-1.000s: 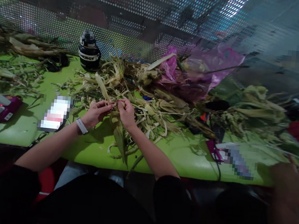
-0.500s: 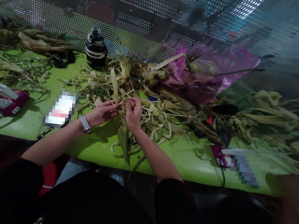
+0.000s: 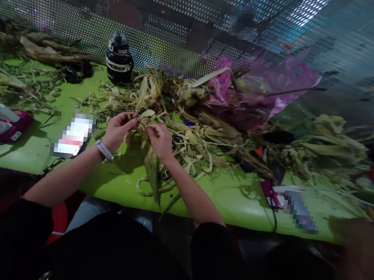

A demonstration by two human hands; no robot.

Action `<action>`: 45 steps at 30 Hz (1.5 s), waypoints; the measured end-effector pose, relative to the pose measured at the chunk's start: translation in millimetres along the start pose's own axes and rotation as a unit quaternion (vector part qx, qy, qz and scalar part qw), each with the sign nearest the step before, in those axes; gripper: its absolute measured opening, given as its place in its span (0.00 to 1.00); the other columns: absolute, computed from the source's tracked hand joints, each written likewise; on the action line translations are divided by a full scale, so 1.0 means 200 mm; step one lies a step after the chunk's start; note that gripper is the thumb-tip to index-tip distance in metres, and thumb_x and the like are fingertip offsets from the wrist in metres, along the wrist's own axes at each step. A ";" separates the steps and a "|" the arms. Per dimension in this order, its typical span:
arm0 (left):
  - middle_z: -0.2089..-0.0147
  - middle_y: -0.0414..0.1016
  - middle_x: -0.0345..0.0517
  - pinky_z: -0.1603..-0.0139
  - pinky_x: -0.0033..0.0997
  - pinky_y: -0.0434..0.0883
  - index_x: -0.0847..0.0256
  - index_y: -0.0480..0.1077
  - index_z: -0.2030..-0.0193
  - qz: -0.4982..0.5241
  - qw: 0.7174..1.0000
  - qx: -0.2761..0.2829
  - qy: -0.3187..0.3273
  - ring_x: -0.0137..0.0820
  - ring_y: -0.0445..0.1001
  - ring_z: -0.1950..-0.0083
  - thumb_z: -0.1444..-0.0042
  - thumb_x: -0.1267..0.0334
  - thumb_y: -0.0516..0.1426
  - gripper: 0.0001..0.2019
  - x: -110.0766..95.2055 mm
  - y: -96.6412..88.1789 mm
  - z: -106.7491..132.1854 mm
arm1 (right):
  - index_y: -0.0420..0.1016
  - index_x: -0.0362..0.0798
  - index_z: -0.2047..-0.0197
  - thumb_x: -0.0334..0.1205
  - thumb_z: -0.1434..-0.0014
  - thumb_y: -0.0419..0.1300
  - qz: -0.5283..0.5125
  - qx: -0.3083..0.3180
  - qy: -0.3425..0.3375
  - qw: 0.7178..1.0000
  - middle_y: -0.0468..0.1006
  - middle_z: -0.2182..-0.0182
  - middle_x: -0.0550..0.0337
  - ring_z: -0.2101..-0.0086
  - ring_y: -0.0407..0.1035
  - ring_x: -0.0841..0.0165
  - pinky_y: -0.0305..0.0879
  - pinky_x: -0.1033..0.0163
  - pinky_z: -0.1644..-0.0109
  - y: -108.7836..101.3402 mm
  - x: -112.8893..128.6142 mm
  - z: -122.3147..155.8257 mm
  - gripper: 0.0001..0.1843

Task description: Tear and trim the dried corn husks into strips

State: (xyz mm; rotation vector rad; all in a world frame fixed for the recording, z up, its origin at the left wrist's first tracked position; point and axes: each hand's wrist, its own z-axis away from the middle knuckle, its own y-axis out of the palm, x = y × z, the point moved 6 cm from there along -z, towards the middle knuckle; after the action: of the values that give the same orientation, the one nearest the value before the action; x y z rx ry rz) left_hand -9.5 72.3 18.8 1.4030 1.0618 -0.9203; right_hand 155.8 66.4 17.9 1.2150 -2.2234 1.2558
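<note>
Both hands meet above a heap of dried corn husks (image 3: 207, 135) on a green table. My left hand (image 3: 118, 129), with a pale watch band at the wrist, is closed with thumb and fingers pinched on a husk piece. My right hand (image 3: 161, 141) also pinches a part of the husk, a little to the right. Between and behind them, pale husk strips (image 3: 146, 115) stand up. A long husk leaf (image 3: 150, 167) hangs below the hands toward the table's front edge. The fingertips partly hide what they grip.
A black bottle (image 3: 119, 59) stands at the back. Behind the heap lies a pink plastic bag (image 3: 261, 94). Left of me are a lit phone (image 3: 74, 136) and a purple power socket (image 3: 16, 127); another phone (image 3: 300, 212) lies right. A perforated metal screen (image 3: 185, 33) rises behind. A person's arm shows lower right.
My left hand has turned over from palm up to a pinch and moved up slightly. My right hand has shifted a little left and down. Pale husk strips now spread between the hands.
</note>
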 end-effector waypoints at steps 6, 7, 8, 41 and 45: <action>0.61 0.74 0.45 0.57 0.31 0.69 0.61 0.78 0.55 -0.217 0.970 -0.013 0.109 0.30 0.70 0.61 0.48 0.61 0.62 0.14 -0.06 -0.03 -0.01 | 0.79 0.53 0.57 0.41 0.32 0.52 0.234 0.025 -0.222 0.946 0.79 0.63 0.54 0.58 0.70 0.64 0.62 0.54 0.42 0.00 0.17 0.06 0.13; 0.61 0.73 0.45 0.56 0.33 0.69 0.61 0.79 0.55 -0.255 0.958 0.005 0.129 0.31 0.70 0.60 0.47 0.62 0.61 0.13 -0.07 -0.02 0.00 | 0.79 0.54 0.55 0.40 0.32 0.52 0.237 0.029 -0.241 0.941 0.79 0.60 0.54 0.55 0.71 0.64 0.61 0.53 0.40 0.00 0.18 0.07 0.13; 0.62 0.71 0.45 0.54 0.34 0.69 0.61 0.79 0.55 -0.283 0.948 0.026 0.145 0.32 0.70 0.59 0.46 0.62 0.61 0.13 -0.08 -0.01 0.00 | 0.78 0.54 0.54 0.40 0.31 0.52 0.233 0.029 -0.251 0.939 0.79 0.56 0.54 0.52 0.70 0.64 0.59 0.52 0.37 -0.01 0.19 0.07 0.13; 0.74 0.71 0.35 0.65 0.24 0.69 0.63 0.66 0.69 0.033 0.995 0.009 -0.093 0.25 0.75 0.68 0.70 0.63 0.75 0.24 0.05 -0.04 -0.04 | 0.69 0.54 0.49 0.60 0.50 0.67 -0.402 0.052 0.141 0.903 0.77 0.59 0.61 0.69 0.71 0.72 0.75 0.62 0.61 -0.15 0.00 -0.11 0.30; 0.72 0.73 0.37 0.64 0.25 0.69 0.64 0.68 0.71 0.013 0.994 0.015 -0.104 0.25 0.75 0.67 0.72 0.63 0.75 0.24 0.06 -0.03 -0.04 | 0.74 0.50 0.63 0.58 0.52 0.69 -0.355 0.016 0.121 0.927 0.75 0.64 0.60 0.67 0.70 0.71 0.73 0.62 0.60 -0.14 0.03 -0.09 0.23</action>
State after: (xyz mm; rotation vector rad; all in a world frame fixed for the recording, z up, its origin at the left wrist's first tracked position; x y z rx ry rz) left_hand -12.1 80.9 5.4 1.3102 0.8734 -1.0429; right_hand 172.0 72.0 46.7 1.5742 -1.3831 1.0564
